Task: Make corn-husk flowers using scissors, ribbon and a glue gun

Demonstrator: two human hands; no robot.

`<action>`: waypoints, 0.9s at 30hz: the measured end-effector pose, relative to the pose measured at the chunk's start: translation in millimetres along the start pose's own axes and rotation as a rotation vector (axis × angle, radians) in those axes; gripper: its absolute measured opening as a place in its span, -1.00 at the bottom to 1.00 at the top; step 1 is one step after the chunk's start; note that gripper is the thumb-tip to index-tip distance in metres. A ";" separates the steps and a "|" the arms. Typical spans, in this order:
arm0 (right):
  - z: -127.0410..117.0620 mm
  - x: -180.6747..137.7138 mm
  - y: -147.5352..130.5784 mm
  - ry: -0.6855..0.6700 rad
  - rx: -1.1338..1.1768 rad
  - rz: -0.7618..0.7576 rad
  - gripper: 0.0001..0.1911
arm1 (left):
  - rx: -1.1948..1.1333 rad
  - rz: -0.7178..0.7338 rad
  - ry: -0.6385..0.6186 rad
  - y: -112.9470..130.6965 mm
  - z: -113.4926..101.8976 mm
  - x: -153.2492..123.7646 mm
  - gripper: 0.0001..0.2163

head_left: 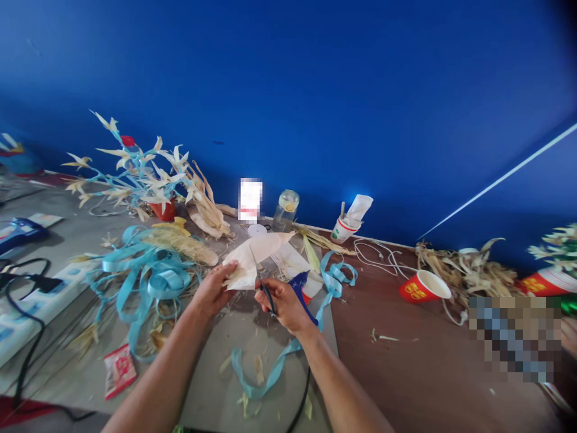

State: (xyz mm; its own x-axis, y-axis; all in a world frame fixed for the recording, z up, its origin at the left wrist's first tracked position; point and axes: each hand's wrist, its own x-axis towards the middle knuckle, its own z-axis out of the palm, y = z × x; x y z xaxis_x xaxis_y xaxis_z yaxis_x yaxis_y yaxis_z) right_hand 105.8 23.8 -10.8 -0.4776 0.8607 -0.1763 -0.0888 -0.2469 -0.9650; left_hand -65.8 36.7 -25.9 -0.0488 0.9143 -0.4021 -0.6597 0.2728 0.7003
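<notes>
Within the mat's edge (332,337), hands (218,288) holding husk (241,267), scissors (267,294) (ribbon (332,284) close alongside)

**Item count, by kind**

Hands: 2, one left hand (219,288), one right hand (286,305). Scissors (268,297): 1 pair. Pale husk sheet (243,272): 1. Flower arrangements: 2, one blue-stemmed plant (143,163), one white-flowered bunch (556,249). Blooms on the blue-stemmed one: over ten, overlapping, no exact figure. Red pot (163,210): 1. Single paper cups: 2, one red cup (419,288), one white-and-red cup (343,233). Cup stack (545,282): 1, cups within it too overlapped to count. Glass jar (285,218): 1. Red sachet (119,371): 1. Power strip (38,319): 1. Husk piles: 2, one husk bundle (207,218), one husk heap (473,272). Blue ribbon (169,282): tangled, lengths can't be counted.
</notes>
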 end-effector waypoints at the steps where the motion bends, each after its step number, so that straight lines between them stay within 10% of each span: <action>1: -0.1 0.4 0.8 0.003 -0.001 0.003 -0.56 | 0.000 -0.001 0.001 0.2 0.6 -0.4 -0.94; 27: -5.9 6.7 13.5 0.033 -0.087 -0.032 -0.65 | -0.026 0.027 0.010 1.2 0.9 -1.2 -0.93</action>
State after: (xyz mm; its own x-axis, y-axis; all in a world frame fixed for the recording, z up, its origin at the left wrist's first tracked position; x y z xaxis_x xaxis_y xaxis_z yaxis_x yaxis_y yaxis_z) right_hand 106.5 28.9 -26.2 -0.4462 0.8822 -0.1502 -0.0264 -0.1807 -0.9832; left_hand -65.9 36.2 -24.1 -0.0744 0.9183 -0.3888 -0.6776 0.2395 0.6954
